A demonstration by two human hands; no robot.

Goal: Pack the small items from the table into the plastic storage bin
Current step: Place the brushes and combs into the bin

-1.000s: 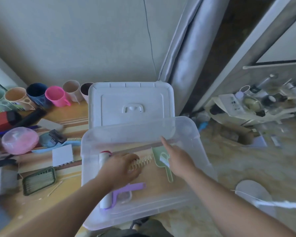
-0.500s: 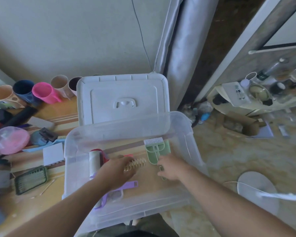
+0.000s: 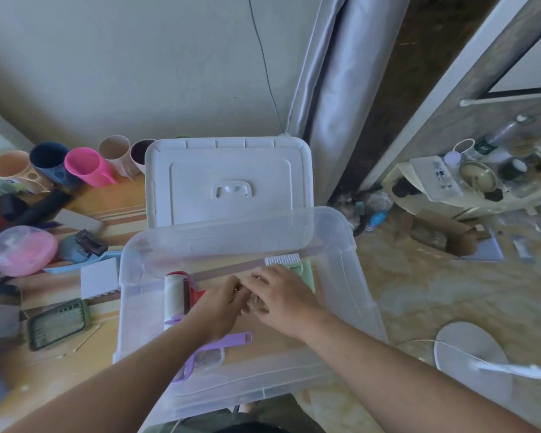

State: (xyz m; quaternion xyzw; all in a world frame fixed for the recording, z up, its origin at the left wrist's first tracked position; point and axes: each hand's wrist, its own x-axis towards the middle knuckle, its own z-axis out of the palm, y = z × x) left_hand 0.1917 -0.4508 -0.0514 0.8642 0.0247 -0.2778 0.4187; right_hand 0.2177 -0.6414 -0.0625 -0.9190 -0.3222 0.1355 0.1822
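The clear plastic storage bin (image 3: pixel 352 245) stands at the table's right end, with its white lid (image 3: pixel 228 179) lying behind it. A lint roller (image 3: pixel 173 296) with a purple handle (image 3: pixel 221 342), a red piece (image 3: pixel 195 291) and a green brush with white bristles (image 3: pixel 299 266) lie inside. My left hand (image 3: pixel 217 307) and my right hand (image 3: pixel 283 296) meet over the bin's middle. Their fingers curl round a small gold spiral clip (image 3: pixel 255 302), which is almost wholly hidden.
Left of the bin on the wooden table are a white card (image 3: pixel 99 276), a green grid case (image 3: pixel 57 323), a blue brush (image 3: pixel 82 246), a pink round container (image 3: pixel 21 250) and a row of cups (image 3: pixel 86 165). To the right the table ends above the floor.
My right hand let go of the green brush and came left onto the spiral clip in my left hand. The camera tilted slightly, so the bin sits lower in view.
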